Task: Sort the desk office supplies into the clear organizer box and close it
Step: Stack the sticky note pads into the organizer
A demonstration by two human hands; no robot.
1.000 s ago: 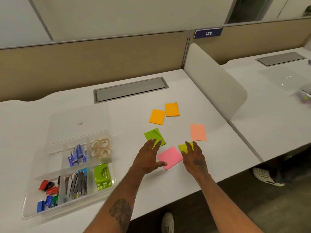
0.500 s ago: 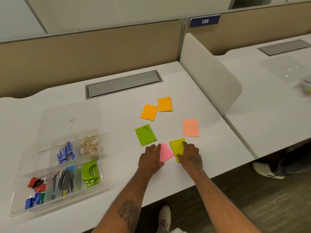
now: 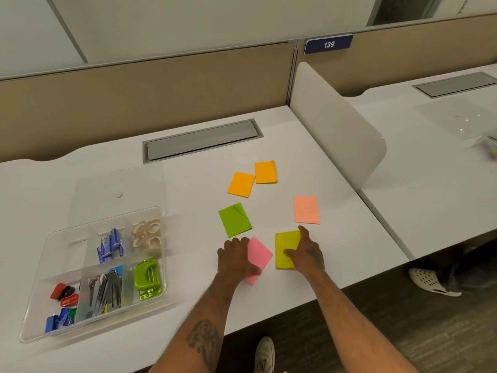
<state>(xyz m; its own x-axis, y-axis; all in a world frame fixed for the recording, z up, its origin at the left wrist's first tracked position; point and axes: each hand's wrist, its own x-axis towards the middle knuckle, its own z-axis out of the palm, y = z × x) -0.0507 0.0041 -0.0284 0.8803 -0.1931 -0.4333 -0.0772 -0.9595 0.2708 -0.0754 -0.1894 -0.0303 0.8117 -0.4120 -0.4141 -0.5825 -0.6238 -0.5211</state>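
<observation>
A clear organizer box [image 3: 67, 246] lies open at the left of the white desk, its lid [image 3: 118, 189] laid flat behind it. Its compartments hold staples, tape rolls, a green punch, clips and small sharpeners. Several sticky-note pads lie at the desk's middle: two orange [image 3: 241, 184] [image 3: 265, 172], a green [image 3: 234, 219], a salmon [image 3: 306, 210], a pink [image 3: 261, 254] and a yellow [image 3: 285, 243]. My left hand [image 3: 235, 258] covers the pink pad's left part, thumb at its lower edge. My right hand [image 3: 306, 253] holds the yellow pad, thumb on top and fingers along its right edge.
A white divider panel [image 3: 336, 130] stands at the desk's right side, with a neighbouring desk beyond it. A grey cable cover [image 3: 201, 140] is set in the back of the desk. The front edge runs just below my hands. Another person's shoe [image 3: 433, 284] is on the floor at right.
My left hand has left the green pad and settled on the pink one, which turned. The yellow pad has come out from under my right hand and lies upright.
</observation>
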